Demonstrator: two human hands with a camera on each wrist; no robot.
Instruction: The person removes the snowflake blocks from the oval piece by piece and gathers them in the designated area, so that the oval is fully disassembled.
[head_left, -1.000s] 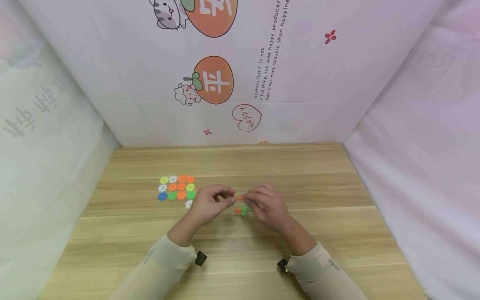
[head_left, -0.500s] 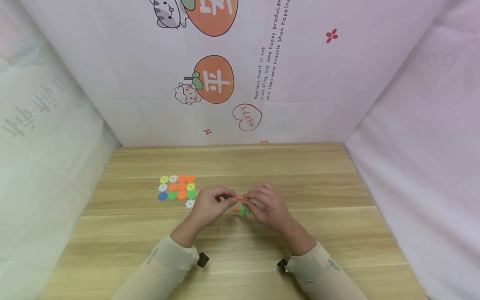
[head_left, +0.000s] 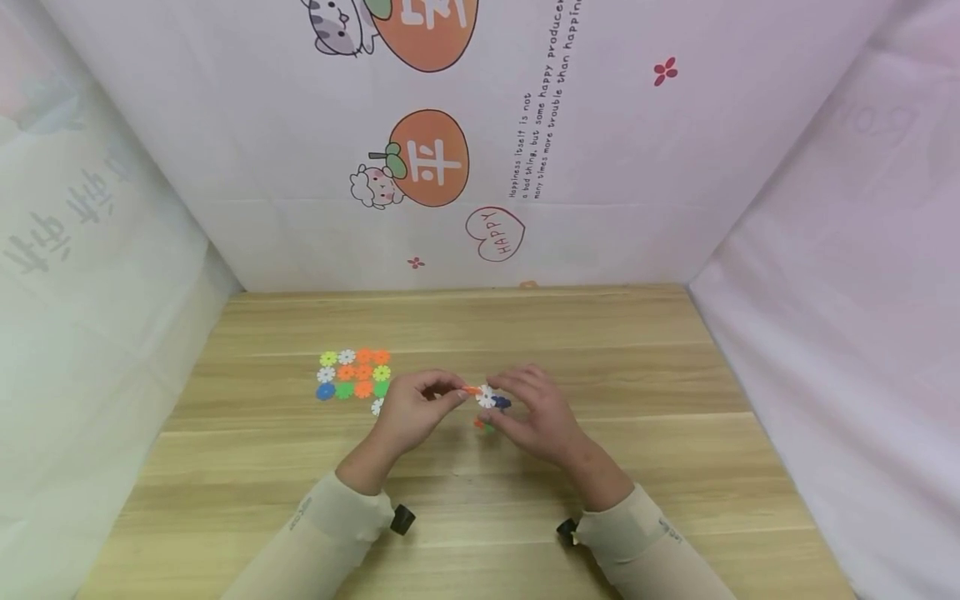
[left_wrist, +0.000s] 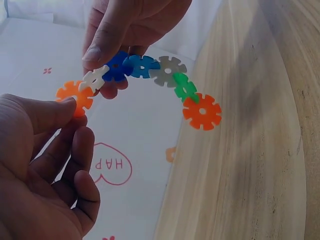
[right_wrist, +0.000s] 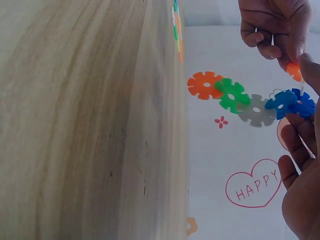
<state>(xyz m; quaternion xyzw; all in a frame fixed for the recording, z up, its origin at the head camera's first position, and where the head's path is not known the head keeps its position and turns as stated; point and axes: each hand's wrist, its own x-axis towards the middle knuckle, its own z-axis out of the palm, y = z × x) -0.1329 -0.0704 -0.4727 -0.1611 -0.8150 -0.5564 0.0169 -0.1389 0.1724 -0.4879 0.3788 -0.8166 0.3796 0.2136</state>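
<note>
A curved chain of slotted plastic snowflake discs is held in the air between both hands. In the left wrist view it runs from an orange disc (left_wrist: 86, 95) through a white disc (left_wrist: 95, 79), a dark blue disc (left_wrist: 116, 67), a lighter blue disc (left_wrist: 142, 66), a greyish disc (left_wrist: 170, 71) and a green disc (left_wrist: 185, 87) to another orange disc (left_wrist: 202, 111). My left hand (head_left: 414, 410) pinches the first orange disc between thumb and fingers. My right hand (head_left: 542, 417) holds the chain around the white and dark blue discs, fingers partly behind them. The far end hangs free.
Loose snowflake discs lie flat in rows on the wooden table (head_left: 600, 350), left of my hands, among them a blue disc (head_left: 325, 391) and a yellow disc (head_left: 328, 358). A white disc (head_left: 377, 407) is partly behind my left hand. Printed cloth (head_left: 600, 233) walls the table's back and sides.
The chain has turned in the hands, so the white and dark blue discs now show from above. My right thumb and index finger have spread apart; the left hand has drawn slightly left.
</note>
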